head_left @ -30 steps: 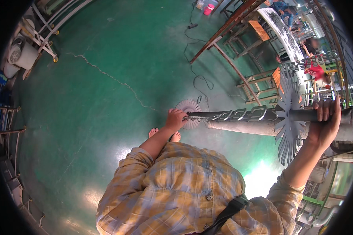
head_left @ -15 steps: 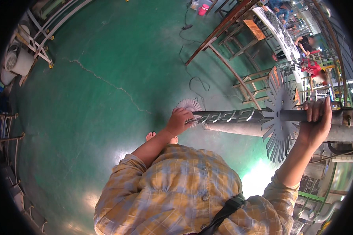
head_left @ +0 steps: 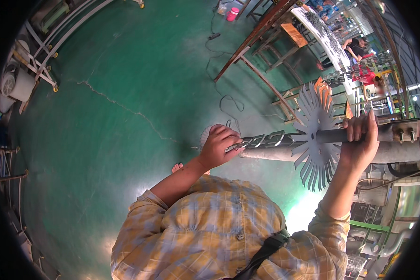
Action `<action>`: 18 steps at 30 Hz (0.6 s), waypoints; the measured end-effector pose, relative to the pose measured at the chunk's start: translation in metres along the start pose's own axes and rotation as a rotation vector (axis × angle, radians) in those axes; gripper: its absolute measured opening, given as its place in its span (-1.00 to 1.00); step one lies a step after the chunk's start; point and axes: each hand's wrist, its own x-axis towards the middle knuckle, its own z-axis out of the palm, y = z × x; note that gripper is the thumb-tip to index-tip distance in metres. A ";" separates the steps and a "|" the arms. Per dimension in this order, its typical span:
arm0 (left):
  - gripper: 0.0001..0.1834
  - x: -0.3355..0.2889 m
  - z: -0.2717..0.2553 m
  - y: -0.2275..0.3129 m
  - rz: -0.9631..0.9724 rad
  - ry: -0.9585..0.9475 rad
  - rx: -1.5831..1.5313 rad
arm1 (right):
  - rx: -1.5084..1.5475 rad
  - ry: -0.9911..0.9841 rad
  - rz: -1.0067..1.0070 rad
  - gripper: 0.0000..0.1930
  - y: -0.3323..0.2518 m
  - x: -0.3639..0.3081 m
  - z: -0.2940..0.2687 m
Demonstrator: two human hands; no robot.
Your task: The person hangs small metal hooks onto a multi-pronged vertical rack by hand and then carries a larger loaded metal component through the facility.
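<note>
A dark horizontal shaft runs across in front of me, between a large grey slotted disc (head_left: 314,126) on the right and a smaller pale slotted disc (head_left: 204,136) on the left. Several dark, bent metal clips (head_left: 261,140) hang in a row along it. My left hand (head_left: 219,145) has its fingers curled round the left end of this row and partly hides the smaller disc. To the right of the large disc, my right hand (head_left: 361,142) wraps its fingers over the dark shaft (head_left: 331,136), its palm below, one finger pointing up.
Below the shaft lies a thick grey pipe (head_left: 275,153). Metal brackets with bolts (head_left: 406,133) hold the right end. Wooden stands (head_left: 284,51) and a long white table (head_left: 322,35) with people at it are at far right. A cable (head_left: 224,100) trails over the green floor (head_left: 126,140).
My left hand has moved right along the shaft, now covering more of the small disc and the left clips. My right hand keeps its place behind the large disc; the whole view has shifted slightly.
</note>
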 end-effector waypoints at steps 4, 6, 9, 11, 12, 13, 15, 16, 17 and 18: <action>-0.46 0.018 -0.013 0.020 -0.080 0.005 -0.041 | 0.002 0.028 -0.006 -0.70 0.009 -0.002 0.000; -0.43 0.028 -0.022 0.027 -0.060 0.103 -0.106 | 0.031 0.035 0.007 -0.75 0.015 -0.002 0.001; -0.39 0.041 -0.030 0.028 0.048 0.087 -0.132 | 0.002 0.096 0.014 -0.76 0.022 -0.002 0.002; -0.39 0.044 -0.032 0.027 0.060 0.049 -0.127 | 0.012 0.180 0.014 -0.75 0.028 -0.002 0.001; -0.39 0.047 -0.034 0.024 0.069 0.030 -0.106 | 0.012 0.172 0.004 -0.75 0.032 -0.001 0.002; -0.39 0.048 -0.034 0.019 0.103 0.018 -0.117 | 0.010 0.167 -0.007 -0.75 0.037 0.000 0.001; -0.43 0.045 -0.030 0.006 -0.002 0.076 -0.168 | 0.017 0.186 -0.007 -0.75 0.047 0.003 -0.006; -0.50 0.048 -0.028 0.002 -0.039 0.078 -0.194 | 0.015 0.199 -0.011 -0.75 0.051 0.005 -0.009; -0.50 0.051 -0.024 -0.005 -0.013 0.059 -0.212 | 0.013 0.212 -0.009 -0.76 0.055 0.008 -0.013; -0.55 0.053 -0.020 -0.013 -0.053 0.042 -0.215 | 0.010 0.248 -0.017 -0.76 0.059 0.011 -0.015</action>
